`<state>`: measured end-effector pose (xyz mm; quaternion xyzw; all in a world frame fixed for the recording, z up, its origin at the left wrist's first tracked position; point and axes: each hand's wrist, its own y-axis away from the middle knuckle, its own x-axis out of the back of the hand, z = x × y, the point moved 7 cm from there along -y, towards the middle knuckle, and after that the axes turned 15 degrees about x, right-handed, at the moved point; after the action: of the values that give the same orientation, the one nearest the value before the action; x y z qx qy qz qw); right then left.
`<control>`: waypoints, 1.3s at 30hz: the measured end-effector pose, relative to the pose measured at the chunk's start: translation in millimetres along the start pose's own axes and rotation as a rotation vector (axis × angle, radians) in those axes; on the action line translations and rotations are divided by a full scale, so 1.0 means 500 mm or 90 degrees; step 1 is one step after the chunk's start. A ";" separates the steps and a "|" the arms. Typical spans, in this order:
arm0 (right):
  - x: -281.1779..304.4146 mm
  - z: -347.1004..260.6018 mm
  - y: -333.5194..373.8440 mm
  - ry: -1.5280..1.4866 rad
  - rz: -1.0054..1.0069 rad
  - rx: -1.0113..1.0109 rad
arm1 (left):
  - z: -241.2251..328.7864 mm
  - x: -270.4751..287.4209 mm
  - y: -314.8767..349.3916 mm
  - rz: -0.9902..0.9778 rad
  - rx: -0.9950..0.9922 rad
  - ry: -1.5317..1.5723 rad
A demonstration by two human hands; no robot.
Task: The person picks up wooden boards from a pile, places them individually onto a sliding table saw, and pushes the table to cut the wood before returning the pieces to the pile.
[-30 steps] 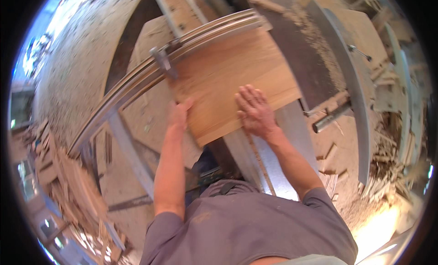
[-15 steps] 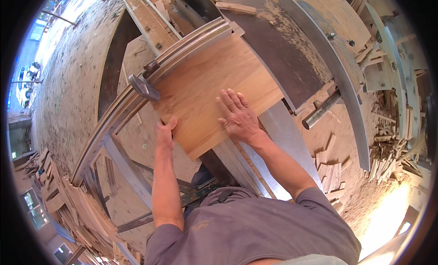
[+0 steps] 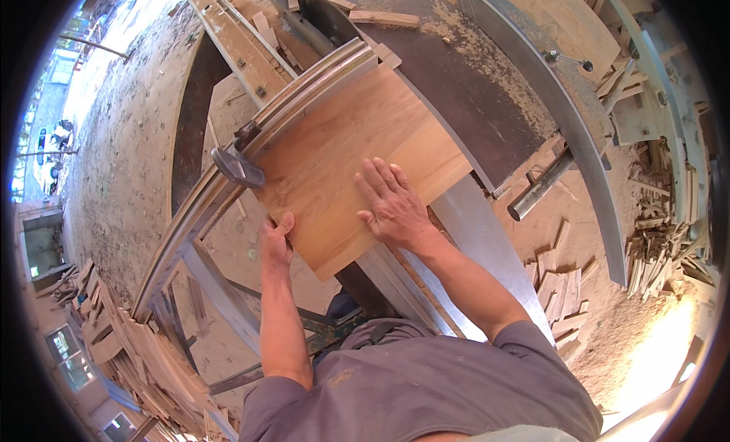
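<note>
Rectangular golden-brown wooden panel (image 3: 346,145) should stay steady, left hand (image 3: 276,244) clamping its eight-o'clock edge, right hand (image 3: 395,212) spread flat at five.

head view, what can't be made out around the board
In the head view:
board: its underside, hidden by its own top
left hand: most fingertips, hidden by the board or hand
right hand: palm, hidden by its own back
dark table: far end, cut off by the upper edge
</note>
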<state>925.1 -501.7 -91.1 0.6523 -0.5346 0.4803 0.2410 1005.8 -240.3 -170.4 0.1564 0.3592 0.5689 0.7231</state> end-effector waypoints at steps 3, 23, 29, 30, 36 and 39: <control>-0.003 -0.001 0.002 0.017 0.004 -0.001 | -0.002 -0.004 0.003 -0.005 0.005 0.004; 0.002 0.006 -0.025 0.034 0.052 -0.002 | 0.404 0.183 -0.121 0.755 -0.257 -0.891; 0.005 0.015 -0.063 0.038 0.061 -0.008 | 0.429 0.171 -0.151 0.768 -0.289 -0.932; 0.004 0.016 -0.073 0.037 0.063 -0.008 | 0.435 0.181 -0.162 0.769 -0.291 -0.948; -0.002 0.036 -0.146 0.048 0.075 0.000 | 0.487 0.226 -0.231 0.799 -0.266 -0.951; -0.005 0.048 -0.192 0.048 0.085 0.004 | 0.522 0.237 -0.260 0.776 -0.245 -0.911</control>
<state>1023.2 -490.6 -84.4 0.5974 -0.5661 0.5212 0.2259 1291.5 -121.4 -112.5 0.5051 -0.4102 0.6663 0.3642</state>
